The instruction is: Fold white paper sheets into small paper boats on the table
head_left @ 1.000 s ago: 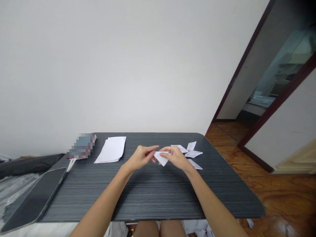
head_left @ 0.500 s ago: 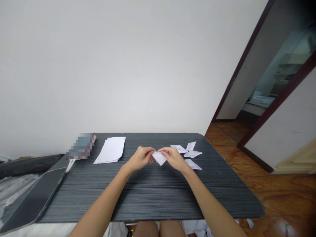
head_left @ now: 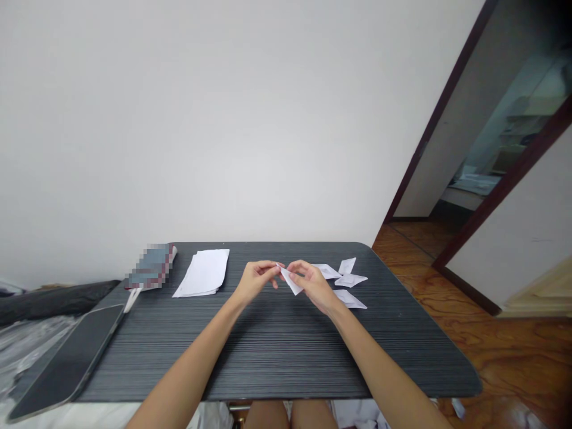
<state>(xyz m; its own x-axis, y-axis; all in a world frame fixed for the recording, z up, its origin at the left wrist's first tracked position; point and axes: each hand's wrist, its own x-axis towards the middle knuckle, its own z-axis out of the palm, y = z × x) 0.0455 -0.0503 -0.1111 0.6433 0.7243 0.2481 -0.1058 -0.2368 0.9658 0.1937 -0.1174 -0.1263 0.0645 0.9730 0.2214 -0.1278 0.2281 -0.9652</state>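
Above the dark counter (head_left: 286,357), my left fingers (head_left: 271,273) pinch the upper tip of the folded paper (head_left: 291,283); my right fingers (head_left: 299,280), nearly closed, clasp its side, presumably keeping the layers together. Folded pieces (head_left: 351,279) lie right of them, flat sheets (head_left: 203,273) farther left, apparently grouped to avoid mixing.
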